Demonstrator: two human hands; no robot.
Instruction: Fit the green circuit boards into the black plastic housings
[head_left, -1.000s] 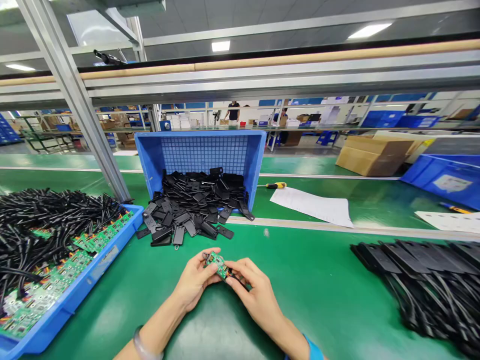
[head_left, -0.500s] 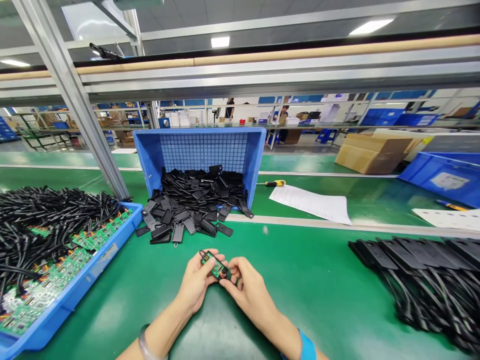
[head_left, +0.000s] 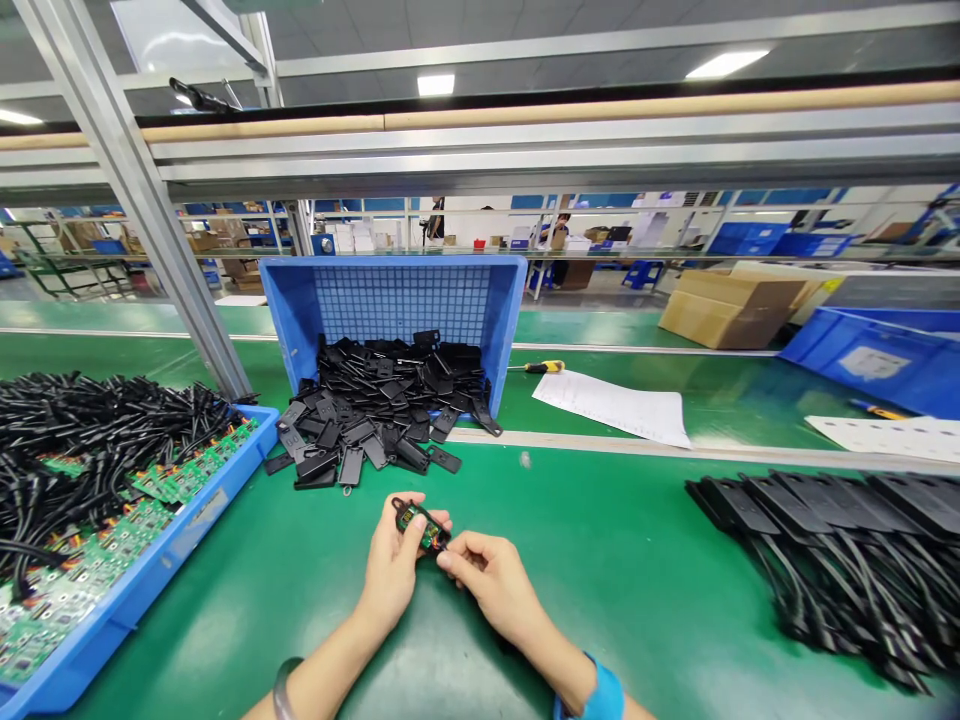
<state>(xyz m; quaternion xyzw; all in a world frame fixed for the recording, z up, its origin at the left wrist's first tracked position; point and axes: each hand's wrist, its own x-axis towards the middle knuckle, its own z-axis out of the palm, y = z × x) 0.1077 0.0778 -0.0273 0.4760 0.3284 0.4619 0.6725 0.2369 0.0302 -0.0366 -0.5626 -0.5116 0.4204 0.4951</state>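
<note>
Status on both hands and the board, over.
Left hand holding board in black case. Right hand, fingertips at the board's wired end; grip unclear. Board partly covered by left thumb. Loose covers ahead, apart from hands.

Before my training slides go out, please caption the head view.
Left hand holds a green circuit board in a black housing, the right hand at its wired end, over a green workbench.

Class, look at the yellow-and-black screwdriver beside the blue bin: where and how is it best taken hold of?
The screwdriver is probably best gripped around its handle, from above and the right: it lies flat, the thick handle pointing right, clear of the blue bin, while the thin shaft points toward the bin.
</note>
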